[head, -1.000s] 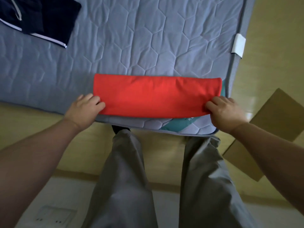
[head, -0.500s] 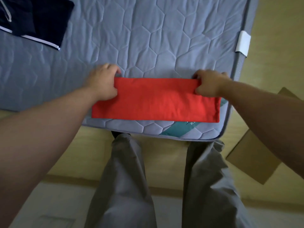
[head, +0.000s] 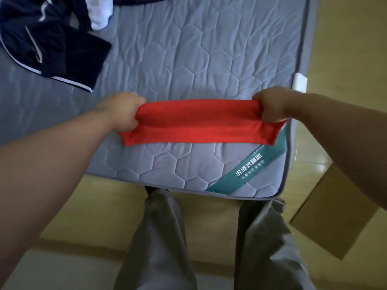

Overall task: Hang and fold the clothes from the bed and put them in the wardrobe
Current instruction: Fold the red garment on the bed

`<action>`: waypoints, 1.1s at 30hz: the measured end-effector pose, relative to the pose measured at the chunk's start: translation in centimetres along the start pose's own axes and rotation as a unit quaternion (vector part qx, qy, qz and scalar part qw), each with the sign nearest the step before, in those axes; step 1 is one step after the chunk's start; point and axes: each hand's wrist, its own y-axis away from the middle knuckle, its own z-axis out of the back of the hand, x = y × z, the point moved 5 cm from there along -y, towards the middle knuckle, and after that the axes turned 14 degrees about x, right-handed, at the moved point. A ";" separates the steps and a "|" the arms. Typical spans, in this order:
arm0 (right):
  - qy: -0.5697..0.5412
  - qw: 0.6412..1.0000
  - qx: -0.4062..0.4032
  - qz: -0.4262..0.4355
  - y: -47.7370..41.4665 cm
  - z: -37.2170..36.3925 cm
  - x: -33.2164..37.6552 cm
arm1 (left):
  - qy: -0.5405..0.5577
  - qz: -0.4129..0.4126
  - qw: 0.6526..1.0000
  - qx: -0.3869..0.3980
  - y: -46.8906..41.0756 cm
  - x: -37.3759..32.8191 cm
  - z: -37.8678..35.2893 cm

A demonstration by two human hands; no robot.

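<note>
You've got the red cloth (head: 201, 126) by both ends, folded into a long, narrow band and stretched sideways between your fists. It's a plain bright red with no print showing. The top edge is pulled taut, a soft crease runs along the middle, and the lower edge sags a little at each corner. It sits over the near right part of the mattress (head: 209, 59), just beyond the teal stripe (head: 251, 170) with white lettering that cuts across the corner. I can't tell whether the lower edge touches the quilting or hangs just above it.

Your left hand (head: 123, 111) is curled tight round the left end, with the cloth bunched inside the fist. Your right hand (head: 272, 106) grips the right end the same way, knuckles up and fingers wrapped under.

The mattress is grey-blue with hexagon stitching. Far left on it lies a heap of dark clothes (head: 52, 45) with thin white piping, and a white garment (head: 98, 15) pokes out beside them, well apart from the red. A white tag (head: 300, 81) sits on the right edge, near your right wrist. Below are your grey trousers (head: 163, 237), and a cardboard sheet (head: 335, 216) lies on the floor to the right.
</note>
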 end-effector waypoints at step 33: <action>-0.651 0.745 -0.074 -0.127 -3.3 -11.9 -3.3 | 0.317 0.008 0.941 -0.118 -3.2 -16.6 -8.1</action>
